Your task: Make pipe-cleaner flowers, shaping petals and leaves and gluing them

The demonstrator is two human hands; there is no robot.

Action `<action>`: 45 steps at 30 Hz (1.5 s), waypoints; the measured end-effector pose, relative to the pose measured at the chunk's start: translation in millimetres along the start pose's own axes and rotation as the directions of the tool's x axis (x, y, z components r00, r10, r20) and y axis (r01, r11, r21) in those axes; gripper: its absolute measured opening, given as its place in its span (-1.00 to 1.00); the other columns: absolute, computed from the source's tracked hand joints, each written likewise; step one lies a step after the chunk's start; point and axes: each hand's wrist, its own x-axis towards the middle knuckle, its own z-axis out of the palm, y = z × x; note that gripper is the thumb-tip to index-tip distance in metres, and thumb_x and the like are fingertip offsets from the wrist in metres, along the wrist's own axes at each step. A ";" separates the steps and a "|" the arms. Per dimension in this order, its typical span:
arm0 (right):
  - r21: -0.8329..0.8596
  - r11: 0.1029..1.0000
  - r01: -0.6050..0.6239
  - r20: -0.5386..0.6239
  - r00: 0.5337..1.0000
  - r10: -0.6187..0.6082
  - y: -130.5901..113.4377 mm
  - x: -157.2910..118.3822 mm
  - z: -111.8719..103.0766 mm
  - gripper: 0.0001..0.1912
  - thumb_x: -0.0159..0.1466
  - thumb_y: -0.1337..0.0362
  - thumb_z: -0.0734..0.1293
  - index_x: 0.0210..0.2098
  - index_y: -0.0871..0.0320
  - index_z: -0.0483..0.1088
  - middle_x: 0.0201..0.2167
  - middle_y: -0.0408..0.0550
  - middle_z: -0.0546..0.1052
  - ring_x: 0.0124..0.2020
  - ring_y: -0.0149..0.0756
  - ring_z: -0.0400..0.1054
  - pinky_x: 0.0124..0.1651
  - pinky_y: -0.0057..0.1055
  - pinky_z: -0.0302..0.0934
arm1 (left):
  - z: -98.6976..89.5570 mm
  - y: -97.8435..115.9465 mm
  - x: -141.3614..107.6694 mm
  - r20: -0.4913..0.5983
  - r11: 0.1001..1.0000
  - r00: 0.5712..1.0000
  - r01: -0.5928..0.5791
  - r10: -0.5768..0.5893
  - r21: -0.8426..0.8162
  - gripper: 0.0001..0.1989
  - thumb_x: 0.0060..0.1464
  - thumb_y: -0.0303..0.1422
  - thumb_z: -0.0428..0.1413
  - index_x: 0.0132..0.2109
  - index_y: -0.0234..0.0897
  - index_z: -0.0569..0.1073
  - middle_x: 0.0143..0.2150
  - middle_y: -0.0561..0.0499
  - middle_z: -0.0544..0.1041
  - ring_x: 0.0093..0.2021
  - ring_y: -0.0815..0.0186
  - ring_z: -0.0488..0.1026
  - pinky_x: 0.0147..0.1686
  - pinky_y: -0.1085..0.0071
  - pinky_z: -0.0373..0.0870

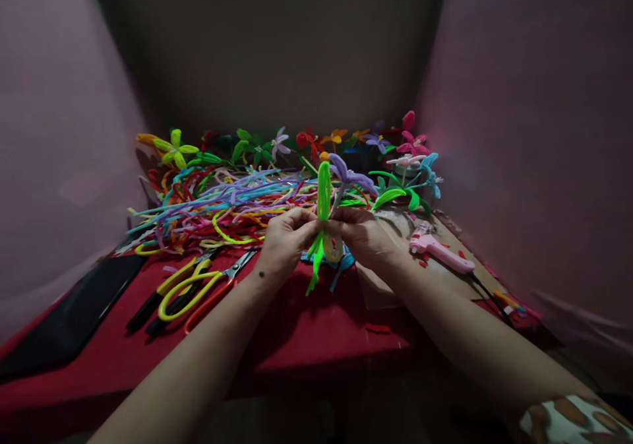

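Observation:
Both hands meet over the front middle of the table, fingertips pinched together. My left hand (289,236) is closed on the base of a bright green pipe-cleaner leaf (324,190), a tall loop whose loose ends hang below the fingers. My right hand (363,236) pinches the pale stem of a purple pipe-cleaner flower (346,172) right beside it. The fingers hide where leaf and stem meet. Just below the hands there is a yellowish roll (333,249), partly covered, with blue pipe-cleaner pieces (341,262) around it.
A heap of coloured pipe cleaners (237,200) lies behind the hands, with finished flowers (175,148) along the back. To the left are yellow-handled pliers (168,285), scissors (198,292) and a black flat object (74,318). A pink glue gun (440,249) rests on cardboard (459,279) at right.

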 end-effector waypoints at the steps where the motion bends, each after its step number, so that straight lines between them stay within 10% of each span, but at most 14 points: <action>1: -0.023 1.000 0.004 -0.021 1.000 -0.005 -0.5 -0.3 1.6 -0.78 0.00 0.14 0.38 -0.49 0.16 0.39 -0.53 -0.17 0.39 -0.45 -0.40 0.27 -0.29 -0.44 0.18 | 1.1 -0.6 -1.3 -0.034 0.997 0.999 -0.035 0.037 0.072 -0.88 -0.11 -0.36 0.16 -0.50 -0.34 0.43 -0.62 0.12 0.34 -0.60 0.49 0.21 -0.57 0.55 0.13; 8: -0.143 0.988 0.054 -0.083 0.994 -0.067 -3.9 -1.2 6.7 -0.81 0.05 0.16 0.30 -0.50 0.18 0.38 -0.52 -0.15 0.40 -0.44 -0.39 0.25 -0.31 -0.46 0.16 | 3.4 -5.9 -9.9 -0.018 0.879 0.964 -0.235 0.267 0.416 -0.85 -0.08 -0.38 0.13 -0.31 -0.24 0.55 -0.39 0.00 0.54 -0.39 0.33 0.40 -0.36 0.50 0.26; 22: -0.201 0.975 0.091 -0.119 0.986 -0.117 -8.7 -5.8 6.4 -0.88 0.01 0.27 0.30 -0.53 0.21 0.38 -0.58 -0.18 0.34 -0.52 -0.44 0.15 -0.43 -0.47 0.07 | 6.0 -8.8 -1.0 -0.029 0.961 0.984 0.164 -0.174 -0.224 -0.77 -0.30 -0.35 0.28 -0.42 -0.39 0.50 -0.53 0.05 0.51 -0.54 0.41 0.40 -0.45 0.48 0.35; 33: -0.437 0.868 0.236 -0.153 0.932 -0.330 -6.7 -6.4 4.4 -0.90 0.04 0.29 0.34 -0.54 0.19 0.37 -0.56 -0.17 0.36 -0.49 -0.42 0.20 -0.38 -0.46 0.12 | 7.2 -5.0 -2.7 -0.027 0.990 0.994 0.100 -0.103 -0.097 -0.80 -0.23 -0.35 0.24 -0.38 -0.39 0.55 -0.49 0.02 0.53 -0.51 0.40 0.40 -0.43 0.46 0.38; 45: -0.060 0.976 0.208 -0.166 0.962 -0.215 -6.0 -4.2 3.1 -0.81 -0.07 0.23 0.42 -0.53 0.17 0.35 -0.60 -0.22 0.31 -0.52 -0.45 0.16 -0.42 -0.45 0.09 | 5.6 -3.4 -4.4 0.073 0.999 0.997 0.038 -0.040 0.023 -0.82 -0.16 -0.38 0.17 -0.33 -0.35 0.56 -0.54 0.07 0.49 -0.53 0.43 0.36 -0.46 0.50 0.32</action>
